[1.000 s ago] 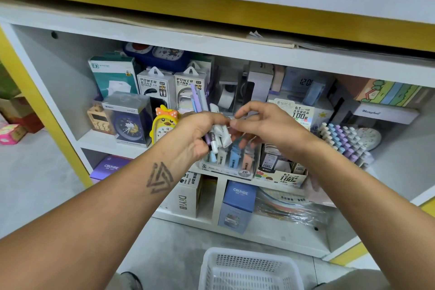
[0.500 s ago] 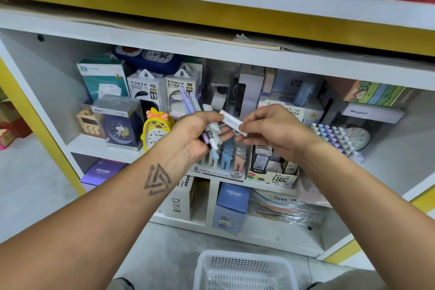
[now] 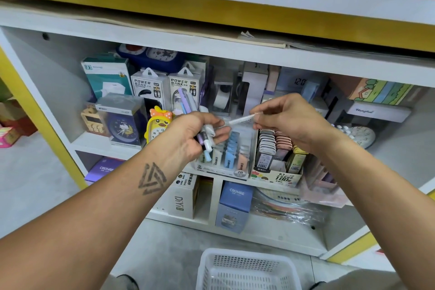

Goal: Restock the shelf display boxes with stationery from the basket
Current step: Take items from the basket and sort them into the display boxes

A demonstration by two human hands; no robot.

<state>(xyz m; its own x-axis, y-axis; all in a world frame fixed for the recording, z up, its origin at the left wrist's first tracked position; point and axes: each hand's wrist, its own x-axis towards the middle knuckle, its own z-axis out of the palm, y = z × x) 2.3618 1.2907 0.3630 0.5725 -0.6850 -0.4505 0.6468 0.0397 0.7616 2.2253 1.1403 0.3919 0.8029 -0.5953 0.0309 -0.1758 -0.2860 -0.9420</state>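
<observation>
The left hand [image 3: 188, 134] is curled round a bundle of pastel stationery sticks [image 3: 205, 135], purple, white and pale blue; their upper ends stick out above the fist in front of the power bank boxes [image 3: 164, 87] and their lower ends hang down over the display box below. The right hand [image 3: 290, 119] pinches a single slim white stick [image 3: 242, 119] between thumb and fingertips, holding it nearly level, its free end pointing toward the left hand and close to the bundle without clearly touching it. Both hands hover in front of the middle shelf [image 3: 94, 142].

Just under the hands stands a clear display box marked 2B [image 3: 226, 160], with blue, peach and white packs upright in rows. Touching its right side is a second display box printed 100 [image 3: 277, 172], packed with grey, pink and yellow cases. To the left on the same shelf are a yellow duck-shaped clock [image 3: 158, 125] and a boxed blue alarm clock [image 3: 122, 122]. On the shelf below sit a white DIY carton [image 3: 182, 198] and a blue CRUHRE box [image 3: 235, 205].

The white plastic basket [image 3: 247, 268] rests on the floor at the bottom edge, directly beneath the hands; what shows of its inside is bare mesh
</observation>
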